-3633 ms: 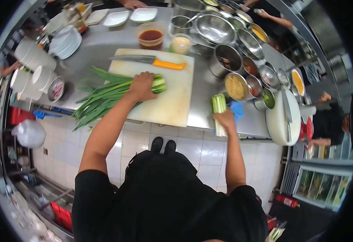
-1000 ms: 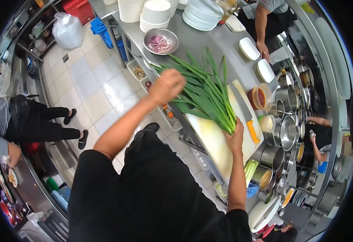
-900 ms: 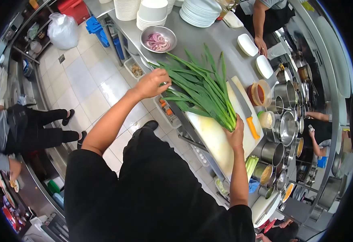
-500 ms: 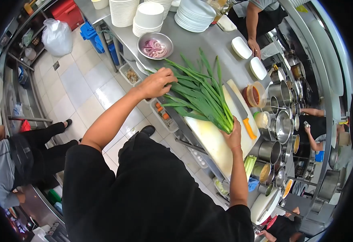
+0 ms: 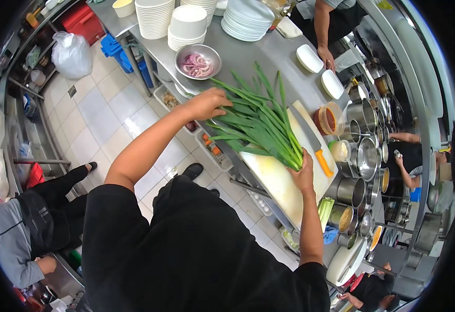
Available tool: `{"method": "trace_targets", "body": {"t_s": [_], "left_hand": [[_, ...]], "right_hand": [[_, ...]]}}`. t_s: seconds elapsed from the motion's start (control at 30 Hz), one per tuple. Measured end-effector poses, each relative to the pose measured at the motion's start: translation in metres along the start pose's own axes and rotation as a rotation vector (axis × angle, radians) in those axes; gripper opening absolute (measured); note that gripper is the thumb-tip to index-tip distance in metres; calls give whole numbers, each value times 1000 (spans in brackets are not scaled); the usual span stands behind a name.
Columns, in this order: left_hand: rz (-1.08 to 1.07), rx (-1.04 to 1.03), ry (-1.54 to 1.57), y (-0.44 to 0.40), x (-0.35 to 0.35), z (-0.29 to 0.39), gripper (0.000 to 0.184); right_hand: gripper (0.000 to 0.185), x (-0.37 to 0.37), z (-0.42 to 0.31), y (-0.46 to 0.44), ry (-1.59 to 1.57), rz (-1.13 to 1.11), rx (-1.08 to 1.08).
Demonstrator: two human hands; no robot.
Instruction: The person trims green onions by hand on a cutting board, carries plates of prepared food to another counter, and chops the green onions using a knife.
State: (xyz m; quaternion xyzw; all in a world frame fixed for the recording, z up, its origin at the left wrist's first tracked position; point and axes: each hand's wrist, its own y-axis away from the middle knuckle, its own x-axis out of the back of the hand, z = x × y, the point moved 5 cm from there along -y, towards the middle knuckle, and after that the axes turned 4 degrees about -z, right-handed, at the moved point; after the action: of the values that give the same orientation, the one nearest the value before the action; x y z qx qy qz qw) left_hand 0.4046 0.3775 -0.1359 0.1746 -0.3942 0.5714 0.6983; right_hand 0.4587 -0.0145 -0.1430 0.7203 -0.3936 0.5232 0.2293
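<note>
A large bunch of green onions (image 5: 264, 125) lies slantwise over the white cutting board (image 5: 269, 171) and the steel counter. My right hand (image 5: 302, 174) is wrapped round its lower stalks, at the board. At the other end, my left hand (image 5: 210, 104) has its fingers curled on the leaf tips near the counter's edge. A knife with an orange handle (image 5: 323, 163) rests on the board, right of the bunch. Just beyond my left hand stands a metal bowl of sliced red onion (image 5: 197, 65).
Stacked white bowls (image 5: 188, 23) and plates (image 5: 248, 20) stand at the counter's far end. Sauce tubs (image 5: 329, 119) and metal pots (image 5: 352, 191) line the right side. Celery (image 5: 325, 210) lies by the board. A co-worker's hand (image 5: 325, 57) is near white dishes (image 5: 309, 59); another person stands left.
My left hand has shifted slightly right along the leaf tips. My right hand keeps its grip on the stalks. The person at the left has moved, with an arm now bent lower.
</note>
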Motion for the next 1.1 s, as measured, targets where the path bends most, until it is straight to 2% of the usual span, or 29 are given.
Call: {"method": "trace_targets", "body": {"t_s": [0.1,0.2,0.3,0.4,0.5,0.6,0.73,0.87,1.0,1.1], "left_hand": [[-173,-82,-115,-7,-10,-5,23],[-166,-65,-131,-8,-9,-4,19],[-290,63,-19,-13,8,3,15],[-251,44,43,-17,26,15,14],[-222,-109,-143,-22,26,22,15],[-384,-123,-233,-25,19,32,18],[-395,-95,-356,-28,10,29,15],[-216,-87,-408,-22,-7,25,15],[0,-12,-251,-6,-21,11,16],[136,267,50,4,-35,-13,21]], "right_hand": [[82,2,-3,1,-4,9,5],[84,2,-6,-1,-18,-22,-20],[85,2,-5,1,-24,-25,-38],[84,1,-2,3,-19,-7,-26],[84,3,-5,2,-19,-10,-12],[83,6,-12,0,-12,-5,-19],[82,5,-14,3,24,24,6],[78,5,-3,8,45,11,14],[74,-1,4,8,70,11,28],[74,0,-4,5,71,1,73]]}}
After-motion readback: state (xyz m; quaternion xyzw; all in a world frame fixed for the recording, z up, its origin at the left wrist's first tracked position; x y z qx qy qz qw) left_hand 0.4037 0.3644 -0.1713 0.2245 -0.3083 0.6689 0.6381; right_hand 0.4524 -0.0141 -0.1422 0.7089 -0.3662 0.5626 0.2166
